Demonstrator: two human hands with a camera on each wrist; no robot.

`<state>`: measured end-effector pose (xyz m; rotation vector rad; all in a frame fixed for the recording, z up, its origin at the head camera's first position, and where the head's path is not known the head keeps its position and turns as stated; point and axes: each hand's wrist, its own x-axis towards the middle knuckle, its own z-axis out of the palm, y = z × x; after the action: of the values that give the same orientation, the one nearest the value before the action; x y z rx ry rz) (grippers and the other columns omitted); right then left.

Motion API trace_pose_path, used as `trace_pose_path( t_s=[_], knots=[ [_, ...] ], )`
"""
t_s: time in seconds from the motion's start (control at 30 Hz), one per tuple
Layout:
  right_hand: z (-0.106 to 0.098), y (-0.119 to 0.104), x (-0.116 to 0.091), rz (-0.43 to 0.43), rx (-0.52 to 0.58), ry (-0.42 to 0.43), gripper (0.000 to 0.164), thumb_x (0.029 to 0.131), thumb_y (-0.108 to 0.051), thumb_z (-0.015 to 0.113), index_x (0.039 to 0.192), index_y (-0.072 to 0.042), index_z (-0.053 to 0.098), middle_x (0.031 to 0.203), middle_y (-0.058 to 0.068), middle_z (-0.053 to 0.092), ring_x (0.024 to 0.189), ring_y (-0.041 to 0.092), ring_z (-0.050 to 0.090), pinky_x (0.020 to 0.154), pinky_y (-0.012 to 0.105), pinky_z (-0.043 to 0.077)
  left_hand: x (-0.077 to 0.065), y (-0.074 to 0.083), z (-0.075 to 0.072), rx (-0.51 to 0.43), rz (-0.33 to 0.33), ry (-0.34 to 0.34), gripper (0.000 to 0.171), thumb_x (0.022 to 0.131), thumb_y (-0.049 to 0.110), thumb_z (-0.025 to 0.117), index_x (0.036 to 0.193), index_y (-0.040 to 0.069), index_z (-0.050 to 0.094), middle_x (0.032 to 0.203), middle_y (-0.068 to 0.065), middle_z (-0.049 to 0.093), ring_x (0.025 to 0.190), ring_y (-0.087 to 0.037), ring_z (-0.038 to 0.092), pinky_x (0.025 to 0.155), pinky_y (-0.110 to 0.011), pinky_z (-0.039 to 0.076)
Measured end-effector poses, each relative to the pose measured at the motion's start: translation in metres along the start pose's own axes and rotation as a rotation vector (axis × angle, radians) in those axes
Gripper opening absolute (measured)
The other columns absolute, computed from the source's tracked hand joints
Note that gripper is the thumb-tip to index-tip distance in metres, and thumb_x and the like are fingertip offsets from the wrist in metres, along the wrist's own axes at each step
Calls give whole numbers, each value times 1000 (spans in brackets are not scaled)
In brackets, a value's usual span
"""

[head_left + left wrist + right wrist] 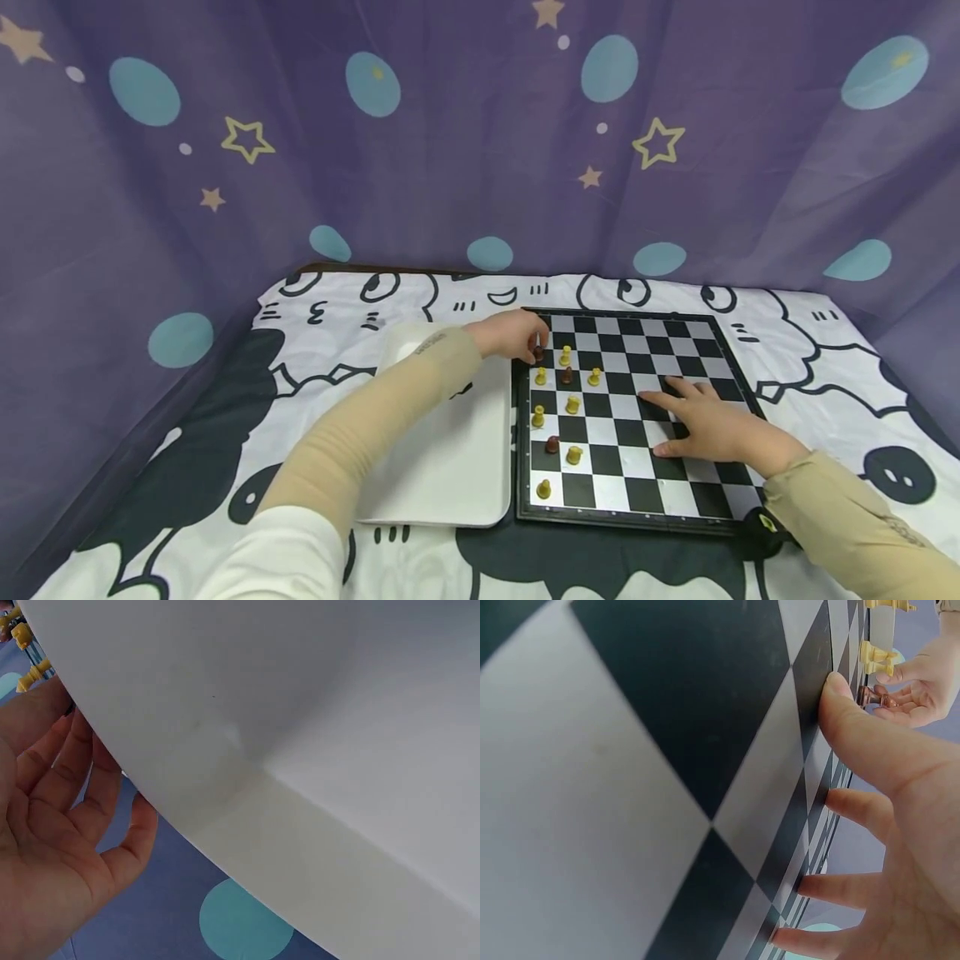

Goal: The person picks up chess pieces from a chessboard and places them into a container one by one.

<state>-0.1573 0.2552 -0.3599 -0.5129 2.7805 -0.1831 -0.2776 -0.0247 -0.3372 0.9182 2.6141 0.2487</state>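
Note:
At the far left corner of the chessboard [622,431], my left hand [513,333] pinches a dark brown chess piece [538,354] between thumb and fingers. In the right wrist view the same brown piece [868,696] shows at those fingertips. My right hand [712,425] lies over the right half of the board, fingers spread and fairly straight, with the fingertips on the squares. Several yellow chess pieces [573,405] stand along the board's left columns. Among them are two more brown pieces, one [566,375] near the left hand and another [552,444] closer to the front.
A white tray [450,475] sits directly left of the board, under the left forearm. By the board's front right corner is a round black object [759,533] with a yellow-green mark. A cartoon-print cloth [817,400] covers the table; a purple curtain [480,167] hangs behind.

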Motion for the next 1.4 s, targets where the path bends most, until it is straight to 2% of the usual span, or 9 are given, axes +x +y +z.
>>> trace_pose_path(
  t_s=[0.13,0.43,0.73,1.17,1.4],
  knots=[
    [-1,0,0,-3,-3,-6,87,69,-62,69,139,-15,46,143,34,29,126,61,26,84,72,38,1,-1,0,-25,27,-3,24,87,11,69,110,9,66,97,-4,65,83,-13,57,74,-24,49],
    [0,-1,0,8,-2,-29,88,71,-63,68,140,-15,44,144,34,28,126,61,27,85,73,37,3,-2,1,-40,40,-4,13,90,10,65,102,9,68,100,-4,66,87,-13,58,78,-25,49],
    [1,-2,1,15,-30,-57,88,71,-62,67,141,-15,43,144,35,27,125,62,28,85,72,39,3,-5,5,-42,38,-10,9,91,12,64,98,10,68,97,-2,66,84,-11,58,75,-24,49],
    [0,-1,2,23,-39,-59,88,71,-63,67,141,-15,43,144,35,27,124,62,28,85,72,39,4,-5,3,-9,52,-1,11,92,15,63,100,10,68,99,-2,67,85,-11,58,77,-24,49],
    [-1,0,2,17,-46,-56,88,71,-63,67,141,-15,43,144,35,27,124,62,29,85,71,40,1,-6,-4,-39,76,43,14,91,16,63,103,9,68,100,-4,68,89,-14,61,79,-26,50]
  ],
)
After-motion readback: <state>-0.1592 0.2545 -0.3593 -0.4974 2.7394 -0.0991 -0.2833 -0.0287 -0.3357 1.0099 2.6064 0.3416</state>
